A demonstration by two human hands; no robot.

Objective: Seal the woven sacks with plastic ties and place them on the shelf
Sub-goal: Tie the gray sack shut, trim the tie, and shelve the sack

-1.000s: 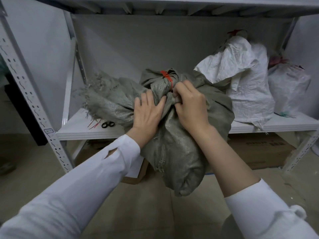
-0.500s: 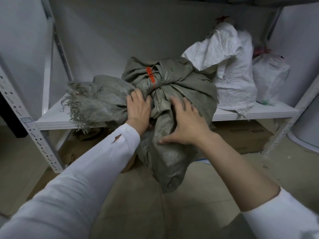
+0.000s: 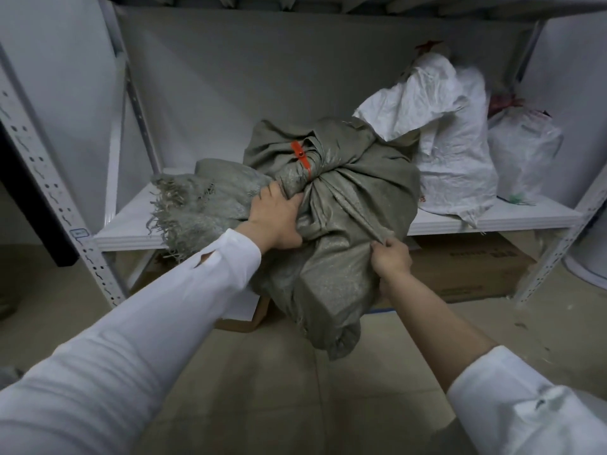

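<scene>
The grey sack (image 3: 345, 224) is seen in the head view at the front edge of the shelf (image 3: 131, 221), its tied upper part above the shelf board and its lower end hanging down in front of the shelf, off the floor. The neck of the sack is gathered and bound by an orange plastic tie (image 3: 302, 157), which sits on the side turned toward the back of the shelf. The bunched cloth just below the tie is gripped by the left hand (image 3: 276, 221), with the fingers curled into the folds. A raised fold on the sack's right side, level with the shelf's front edge, is pinched between thumb and fingers of the right hand (image 3: 391, 257). A second grey sack (image 3: 203, 198) with a frayed edge is laid flat on the shelf, touching the held sack on its left. A white sack (image 3: 453, 152) is stood on the right part of the shelf, just beside the grey one, and a smaller white sack (image 3: 522, 152) is set at the shelf's right end. A cardboard box (image 3: 469, 267) is kept under the shelf
</scene>
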